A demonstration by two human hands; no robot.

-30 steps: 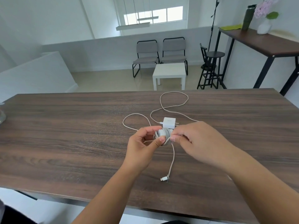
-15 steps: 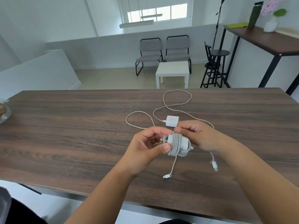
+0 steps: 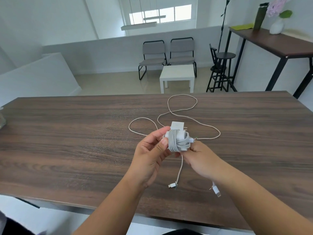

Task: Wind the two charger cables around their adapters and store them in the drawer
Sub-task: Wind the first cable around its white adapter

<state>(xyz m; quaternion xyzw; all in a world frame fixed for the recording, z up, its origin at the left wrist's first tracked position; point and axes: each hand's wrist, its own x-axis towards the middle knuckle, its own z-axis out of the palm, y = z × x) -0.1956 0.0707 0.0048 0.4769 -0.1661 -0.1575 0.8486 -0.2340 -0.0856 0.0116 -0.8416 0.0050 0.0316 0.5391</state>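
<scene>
Above the dark wooden table [image 3: 67,141] I hold a white adapter wound in grey cable [image 3: 177,141]. My left hand [image 3: 150,155] grips its left side, thumb on the coils. My right hand [image 3: 201,160] holds it from below and to the right. A short cable tail with a white plug [image 3: 216,191] hangs under my right wrist. Just behind lies the second white adapter [image 3: 177,125], partly hidden by the bundle. Its thin white cable [image 3: 183,106] lies in loose loops on the table, and its plug end [image 3: 171,185] rests near the front edge.
A glass object [image 3: 2,118] sits at the table's left edge. Beyond the table stand two grey chairs [image 3: 167,55], a small white side table [image 3: 177,75], a black stool [image 3: 221,68] and a high table [image 3: 271,41] with a bottle and a vase. No drawer is in view.
The wound bundle now sits a little higher in my hands. My right hand has slid from the bundle's top to beneath it. The hanging tail has shifted right.
</scene>
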